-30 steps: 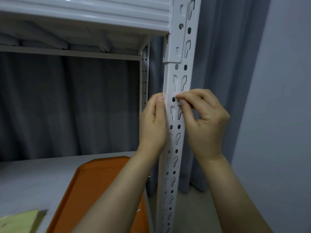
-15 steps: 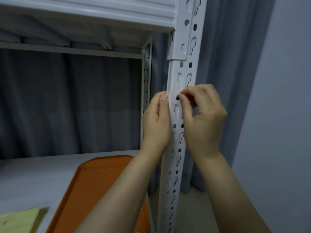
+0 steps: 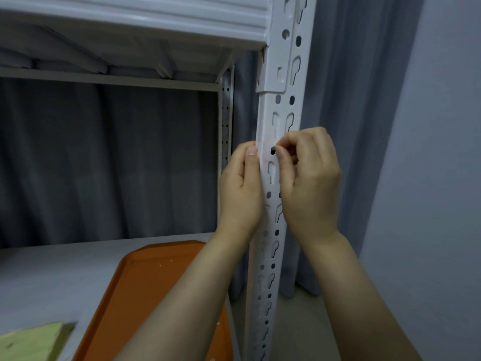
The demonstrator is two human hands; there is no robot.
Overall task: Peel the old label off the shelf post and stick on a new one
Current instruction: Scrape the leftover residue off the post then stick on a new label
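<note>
Right hand [image 3: 309, 183] curled tight, thumb and forefinger nipping at the right edge of the label [image 3: 265, 155], a pale pinkish patch stuck flat on the front of the white shelf post [image 3: 272, 256]. Left hand [image 3: 239, 194] grips the post's left edge at the same height, thumb straight up right beside the label, its fingers hidden behind the post. Down below, an orange tray [image 3: 156, 282] sits on the grey shelf [image 3: 52, 269], grey curtain [image 3: 343, 100] hanging behind
</note>
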